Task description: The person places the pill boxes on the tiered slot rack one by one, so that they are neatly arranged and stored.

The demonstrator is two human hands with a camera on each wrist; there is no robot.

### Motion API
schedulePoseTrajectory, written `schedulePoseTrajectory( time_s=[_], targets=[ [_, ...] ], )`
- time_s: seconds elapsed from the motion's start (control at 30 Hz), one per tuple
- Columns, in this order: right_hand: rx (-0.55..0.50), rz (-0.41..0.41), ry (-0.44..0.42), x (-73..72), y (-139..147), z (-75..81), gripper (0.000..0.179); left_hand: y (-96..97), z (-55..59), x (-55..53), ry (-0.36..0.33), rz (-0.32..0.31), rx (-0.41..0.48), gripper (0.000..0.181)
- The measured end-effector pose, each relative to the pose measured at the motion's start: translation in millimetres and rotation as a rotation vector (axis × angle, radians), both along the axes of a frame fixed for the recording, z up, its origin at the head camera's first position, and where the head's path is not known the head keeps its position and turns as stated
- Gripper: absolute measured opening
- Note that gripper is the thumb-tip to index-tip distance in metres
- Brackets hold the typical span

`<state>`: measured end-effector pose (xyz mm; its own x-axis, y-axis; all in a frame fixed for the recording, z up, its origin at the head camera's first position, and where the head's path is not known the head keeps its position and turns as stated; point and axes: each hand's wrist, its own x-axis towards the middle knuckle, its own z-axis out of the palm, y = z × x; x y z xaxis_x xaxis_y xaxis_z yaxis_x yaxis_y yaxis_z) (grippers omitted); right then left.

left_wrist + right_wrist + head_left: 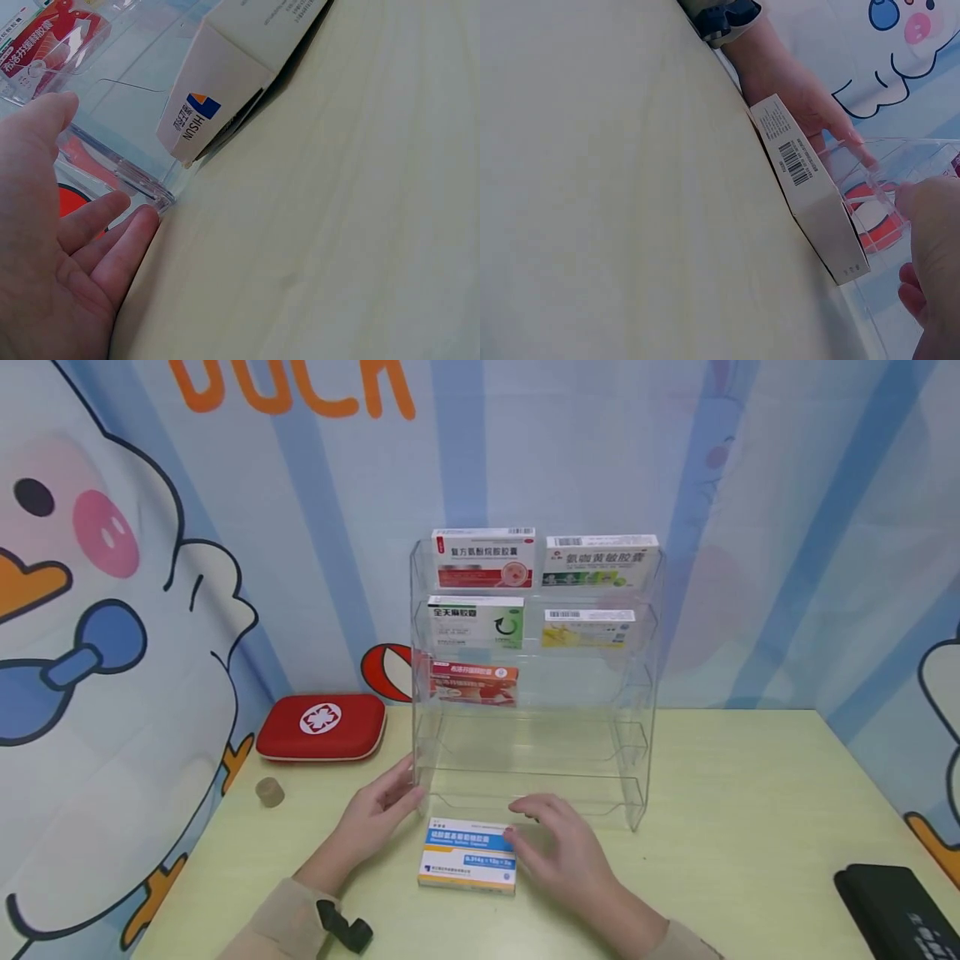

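A clear tiered display rack [525, 774] stands in the middle of the table. In front of its bottom tier lies a white, blue and orange medicine box [468, 857], with HISUN printed on its end [199, 116]. My left hand [380, 814] rests at the rack's lower left corner, thumb toward the front and loosely extended fingers along the side. Over the box's right edge hovers my right hand [562, 852]; its thumb tip is right at the upper right corner of the box and its fingers arch toward the rack, with nothing between them.
Several medicine boxes, such as a red one [474, 685] and a green-white one [476, 622], stand in the rack's upper tiers. A red first-aid case [321, 727] and a small cork-like cylinder [270, 792] are at left. A black object [896, 910] lies at right.
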<state>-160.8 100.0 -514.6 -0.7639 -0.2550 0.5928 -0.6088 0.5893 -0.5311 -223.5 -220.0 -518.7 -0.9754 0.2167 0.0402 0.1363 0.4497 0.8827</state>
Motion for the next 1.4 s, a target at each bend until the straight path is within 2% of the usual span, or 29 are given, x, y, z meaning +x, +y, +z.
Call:
schedulePoseTrajectory(
  time_s=[0.23,0.5,0.8,1.2,1.4],
  targets=[
    [0.118,0.012,-0.228,10.2,-4,-1.7,0.047,-2.0,-0.6,0.1,0.015,-0.005,0.004,0.068],
    [0.162,0.039,-0.318,13.9,-5,0.2,0.054,-2.8,-0.9,0.8,0.01,0.004,0.008,0.067],
    [0.17,0.052,-0.325,15.0,-4,0.6,0.054,-1.7,-0.6,2.0,0.002,-0.001,0.009,0.068],
    [0.116,0.076,-0.255,13.1,-2,2.3,0.055,0.4,1.2,1.1,-0.003,0.004,0.008,0.068],
    [0.144,0.075,-0.247,14.6,-2,5.9,0.058,0.3,0.4,0.2,0.012,-0.003,0.006,0.068]
  ],
)
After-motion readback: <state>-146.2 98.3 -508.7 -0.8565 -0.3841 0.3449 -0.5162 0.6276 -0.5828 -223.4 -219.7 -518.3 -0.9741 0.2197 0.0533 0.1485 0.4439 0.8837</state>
